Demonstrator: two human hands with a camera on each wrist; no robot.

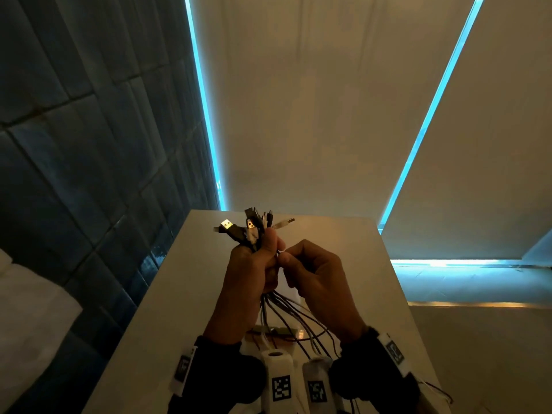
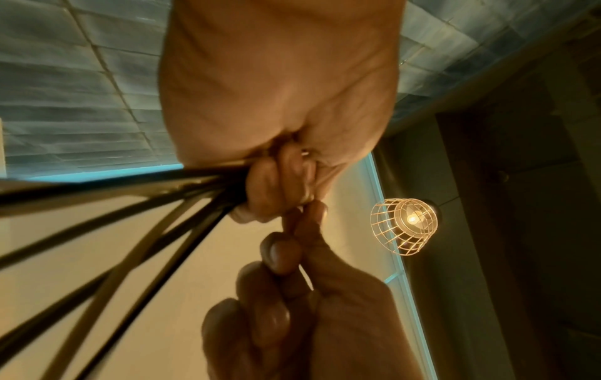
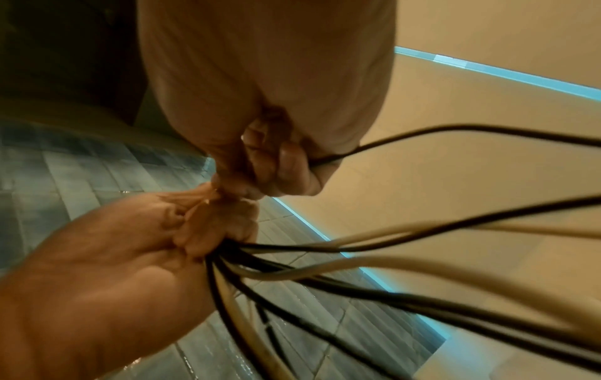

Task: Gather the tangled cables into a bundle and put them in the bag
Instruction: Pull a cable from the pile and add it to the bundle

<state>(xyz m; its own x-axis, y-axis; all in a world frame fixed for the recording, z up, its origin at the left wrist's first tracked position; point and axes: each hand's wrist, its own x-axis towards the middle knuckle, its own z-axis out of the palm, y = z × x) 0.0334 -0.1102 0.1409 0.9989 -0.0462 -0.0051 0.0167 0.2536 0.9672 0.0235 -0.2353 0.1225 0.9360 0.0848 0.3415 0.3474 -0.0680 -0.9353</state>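
The cables (image 1: 279,306) are black and off-white, their plugs (image 1: 227,225) silvery. The tabletop (image 1: 343,234) is pale cream. Wall tiles (image 1: 74,130) are dark blue-grey.

Black wrist straps (image 1: 370,372) on both bare hands. Each carries white camera blocks (image 1: 280,380) with square black-and-white code tags (image 1: 395,352), at 6 o'clock of head view.

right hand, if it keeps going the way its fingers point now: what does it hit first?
Most likely the left hand: the right hand points leftward at it, fingertips already about touching its thumb beside the cable bundle. Depth is unclear.
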